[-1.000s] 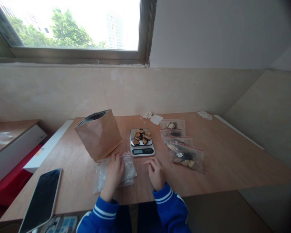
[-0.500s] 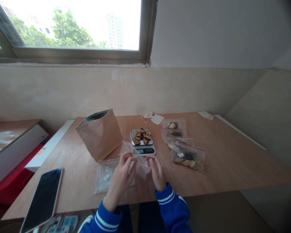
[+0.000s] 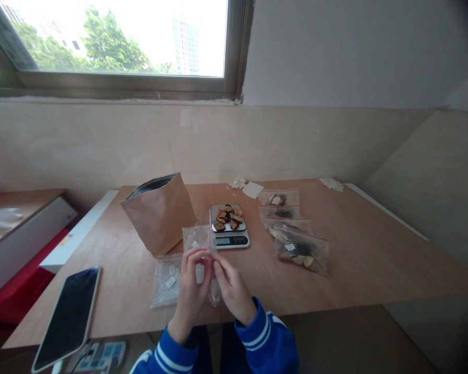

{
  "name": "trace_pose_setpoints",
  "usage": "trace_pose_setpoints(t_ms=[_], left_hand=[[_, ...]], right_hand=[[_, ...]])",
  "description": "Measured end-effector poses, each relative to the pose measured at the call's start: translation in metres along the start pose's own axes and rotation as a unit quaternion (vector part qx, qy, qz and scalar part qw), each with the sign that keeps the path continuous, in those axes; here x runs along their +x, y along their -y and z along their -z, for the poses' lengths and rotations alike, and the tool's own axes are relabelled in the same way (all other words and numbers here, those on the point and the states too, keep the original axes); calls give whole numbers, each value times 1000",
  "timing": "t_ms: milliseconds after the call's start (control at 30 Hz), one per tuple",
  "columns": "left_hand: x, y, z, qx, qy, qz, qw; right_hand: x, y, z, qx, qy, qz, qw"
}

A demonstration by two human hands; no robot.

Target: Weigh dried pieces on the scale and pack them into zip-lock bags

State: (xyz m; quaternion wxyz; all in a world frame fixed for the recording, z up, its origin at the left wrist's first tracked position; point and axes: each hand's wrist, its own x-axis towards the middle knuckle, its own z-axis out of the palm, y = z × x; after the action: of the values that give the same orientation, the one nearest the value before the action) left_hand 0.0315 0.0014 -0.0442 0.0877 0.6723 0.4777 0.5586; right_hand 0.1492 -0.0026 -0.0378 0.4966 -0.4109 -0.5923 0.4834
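Both hands meet at a clear zip bag (image 3: 197,235), held up just in front of the scale. My left hand (image 3: 194,278) pinches its edge between thumb and fingers. My right hand (image 3: 232,285) has thumb and fingertips closed on the same bag, touching the left fingertips. Below them a stack of flat clear zip bags (image 3: 164,291) with small white labels lies on the table. Behind stands a digital kitchen scale (image 3: 238,241) with dark-edged dried slices (image 3: 229,216) on its plate; its reading is too small to make out.
An upright brown paper bag (image 3: 161,213) stands open at the left. Several filled zip bags (image 3: 302,254) lie in a row at the right. A tablet (image 3: 68,314) overhangs the front left edge. Paper scraps (image 3: 252,190) lie near the wall.
My right hand has moved left to meet my left hand. The clear bag, earlier stretched slantwise between the hands, now stands more upright and is bunched at their fingertips.
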Motion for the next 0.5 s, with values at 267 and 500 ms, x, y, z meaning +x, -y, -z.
trace_pose_setpoints(t_ms=[267,500], left_hand=[[0,15,16,28,-129,89,987],[15,3,37,81,-125,32,988]], right_hand=[[8,-24,5,25,-113,-37,993],[4,-35,16,13,-32,-60,998]])
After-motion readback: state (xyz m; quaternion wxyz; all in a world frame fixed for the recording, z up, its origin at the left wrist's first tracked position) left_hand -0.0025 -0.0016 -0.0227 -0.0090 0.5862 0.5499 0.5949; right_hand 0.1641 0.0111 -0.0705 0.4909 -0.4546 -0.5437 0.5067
